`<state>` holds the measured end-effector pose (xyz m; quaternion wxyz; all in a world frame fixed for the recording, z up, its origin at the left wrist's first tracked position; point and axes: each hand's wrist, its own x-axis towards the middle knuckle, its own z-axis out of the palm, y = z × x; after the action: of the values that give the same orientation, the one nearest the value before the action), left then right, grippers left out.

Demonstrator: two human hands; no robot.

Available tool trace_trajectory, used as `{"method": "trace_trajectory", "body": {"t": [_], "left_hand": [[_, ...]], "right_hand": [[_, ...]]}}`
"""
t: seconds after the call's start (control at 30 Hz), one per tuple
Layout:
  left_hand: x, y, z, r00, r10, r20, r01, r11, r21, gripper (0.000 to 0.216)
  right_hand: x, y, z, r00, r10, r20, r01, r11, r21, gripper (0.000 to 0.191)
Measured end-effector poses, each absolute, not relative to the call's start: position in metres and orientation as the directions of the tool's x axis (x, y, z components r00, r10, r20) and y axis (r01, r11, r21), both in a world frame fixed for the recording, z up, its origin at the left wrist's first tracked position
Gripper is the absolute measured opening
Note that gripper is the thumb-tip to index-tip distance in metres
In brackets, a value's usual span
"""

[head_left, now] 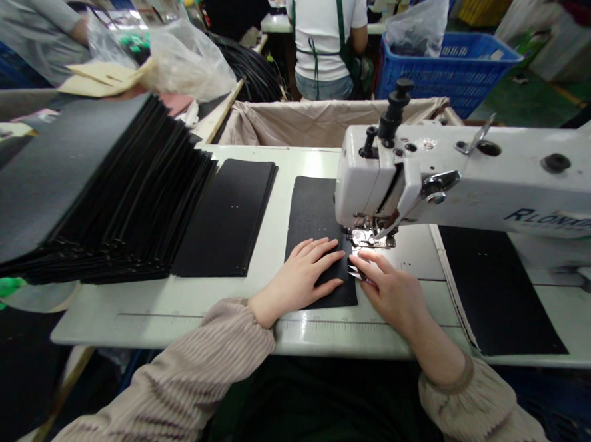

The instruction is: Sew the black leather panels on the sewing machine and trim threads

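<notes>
My left hand (302, 275) lies flat with fingers stretched out on a black fabric piece (312, 209) on the sewing table (276, 206). My right hand (389, 290) rests at the piece's right edge, fingers closed around small metal snips (356, 273). Both hands sit just in front of the presser foot (372, 238) of a white sewing machine (478, 185), whose lamp lights the spot. The far end of the fabric runs back under the machine head.
A tall fanned stack of black pieces (91, 195) fills the left of the table, with a smaller flat stack (228, 217) beside it. Another black piece (496, 293) lies right of the machine. A cloth-lined bin (301, 121), blue crate (450, 64) and other people stand behind.
</notes>
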<state>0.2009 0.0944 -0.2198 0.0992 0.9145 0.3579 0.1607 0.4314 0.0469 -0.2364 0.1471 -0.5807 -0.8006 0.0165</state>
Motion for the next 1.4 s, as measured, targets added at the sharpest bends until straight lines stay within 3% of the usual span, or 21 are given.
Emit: {"method": "trace_trajectory", "body": {"t": [0.47, 0.87, 1.4], "left_hand": [[0.202, 0.095, -0.221, 0.669, 0.704, 0.236, 0.637, -0.708, 0.305, 0.048], [0.203, 0.096, -0.222, 0.647, 0.723, 0.240, 0.653, -0.689, 0.316, 0.047], [0.210, 0.107, -0.231, 0.603, 0.764, 0.230, 0.702, -0.645, 0.302, 0.059]], "right_hand": [[0.431, 0.047, -0.236, -0.281, 0.933, 0.224, 0.928, 0.324, -0.184, 0.044], [0.433, 0.047, -0.237, -0.283, 0.929, 0.239, 0.909, 0.340, -0.243, 0.046], [0.432, 0.047, -0.236, -0.281, 0.924, 0.261, 0.899, 0.348, -0.264, 0.044]]}}
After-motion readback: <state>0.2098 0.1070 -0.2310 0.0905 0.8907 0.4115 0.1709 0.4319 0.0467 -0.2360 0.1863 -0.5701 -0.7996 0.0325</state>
